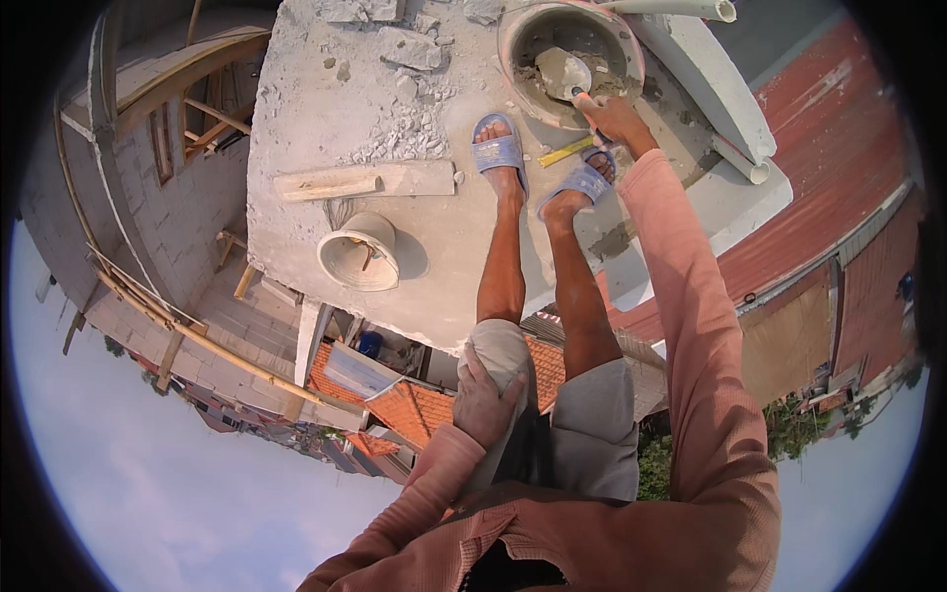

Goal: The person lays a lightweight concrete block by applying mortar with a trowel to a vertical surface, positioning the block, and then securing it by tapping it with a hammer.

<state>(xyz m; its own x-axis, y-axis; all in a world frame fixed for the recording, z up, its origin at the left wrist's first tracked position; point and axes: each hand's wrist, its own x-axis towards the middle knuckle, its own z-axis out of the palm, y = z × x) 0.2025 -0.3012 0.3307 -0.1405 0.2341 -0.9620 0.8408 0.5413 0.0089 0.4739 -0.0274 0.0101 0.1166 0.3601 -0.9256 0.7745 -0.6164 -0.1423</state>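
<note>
My right hand is closed round the handle of a trowel at the upper right. The trowel's blade, smeared with pale grey mortar, lies inside a round bucket that holds wet mortar. My left hand rests on my left knee over the grey shorts, its fingers spread and holding nothing. Beside my right sandal lies a yellow strip, just below the bucket.
I am on a concrete slab with a drop past its edges. Broken rubble, wooden boards and a white bucket lie to the left. A pale block and a white pipe edge the right. Red roofing lies beyond.
</note>
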